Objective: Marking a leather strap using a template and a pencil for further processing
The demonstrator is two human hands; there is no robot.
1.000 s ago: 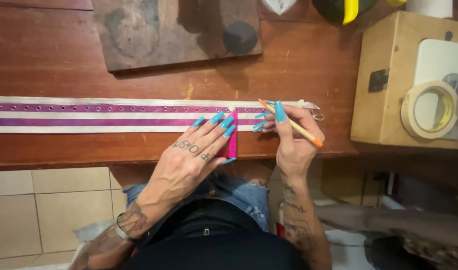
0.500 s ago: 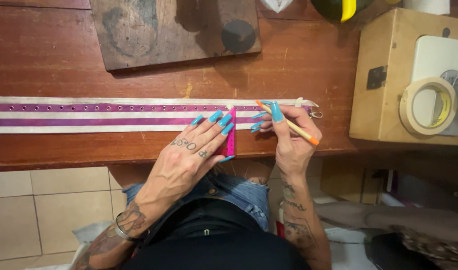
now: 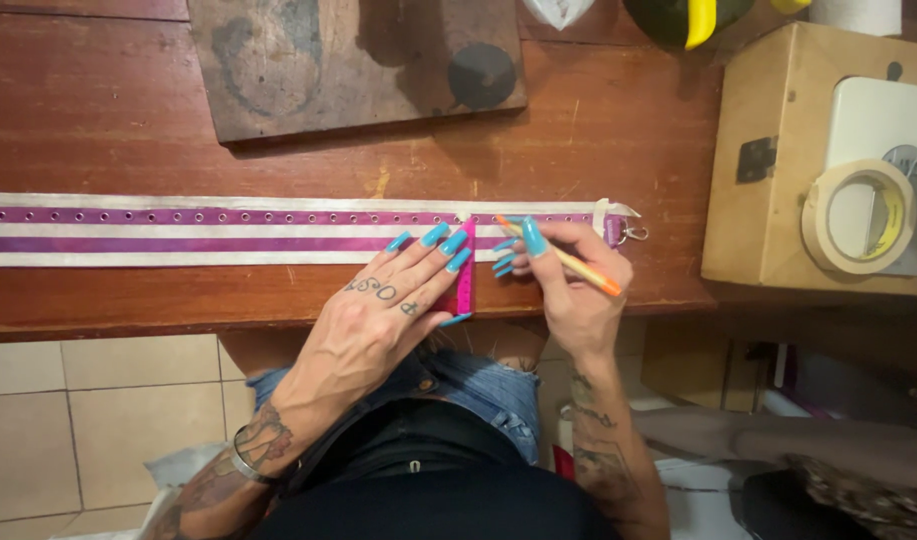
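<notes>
Left hand (image 3: 383, 320) lies flat, fingers spread; right hand (image 3: 568, 275) pinches closed.

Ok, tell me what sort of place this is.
Probably a home craft or sewing workbench: a purple and white strap lies on a worn wooden table, beside a roll of tape and a pink ruler.

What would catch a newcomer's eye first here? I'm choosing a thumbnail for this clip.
Probably the long purple and white strap stretched across the wooden table. Next, near its right end, the left hand with bright blue nails presses a pink ruler on it, while the right hand holds an orange pencil alongside.
</notes>
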